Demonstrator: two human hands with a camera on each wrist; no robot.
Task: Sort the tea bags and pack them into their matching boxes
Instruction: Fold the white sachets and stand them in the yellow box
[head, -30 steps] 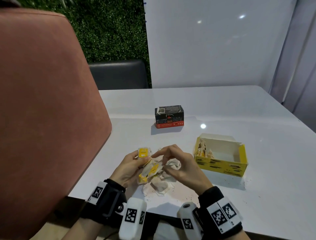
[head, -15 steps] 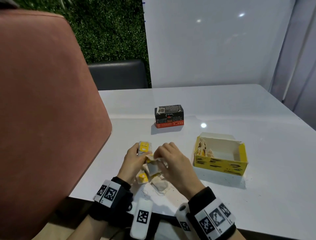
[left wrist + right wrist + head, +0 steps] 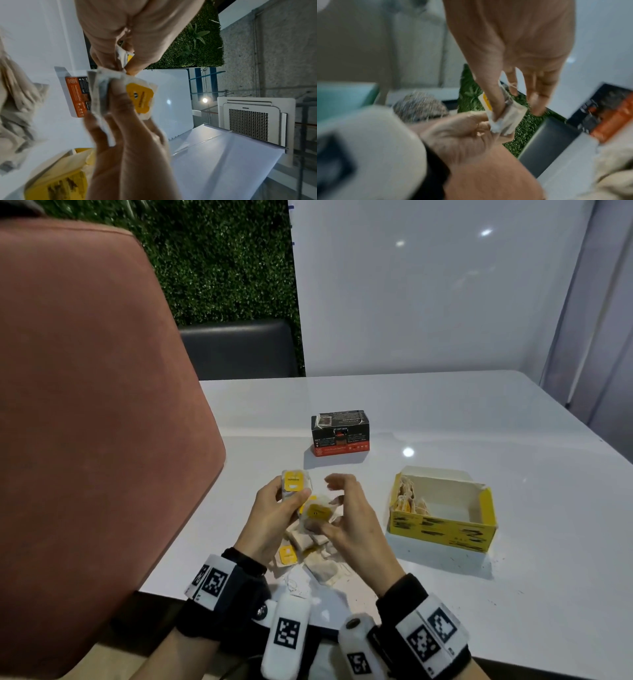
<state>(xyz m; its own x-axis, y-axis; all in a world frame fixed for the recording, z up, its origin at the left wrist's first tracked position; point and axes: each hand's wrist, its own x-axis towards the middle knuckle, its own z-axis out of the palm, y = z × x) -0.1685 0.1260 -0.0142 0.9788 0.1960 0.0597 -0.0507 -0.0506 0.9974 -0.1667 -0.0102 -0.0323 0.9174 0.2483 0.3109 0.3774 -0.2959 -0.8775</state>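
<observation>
Left hand (image 3: pixel 274 515) holds a small stack of yellow-tagged bags (image 3: pixel 294 482) upright, thumb pressed across the front, just above the near edge of the table (image 3: pixel 445 412). Right beside it, the right hand (image 3: pixel 356 525) pinches one more bag (image 3: pixel 317 513) between thumb and forefinger, the other fingers curled loosely above, the two hands almost touching. Loose bags (image 3: pixel 322 568) lie heaped on the table under both wrists, the yellow box (image 3: pixel 442 530) sits open to the right with a few bags standing at its left end, and the black box (image 3: pixel 340 433) stands shut farther back.
</observation>
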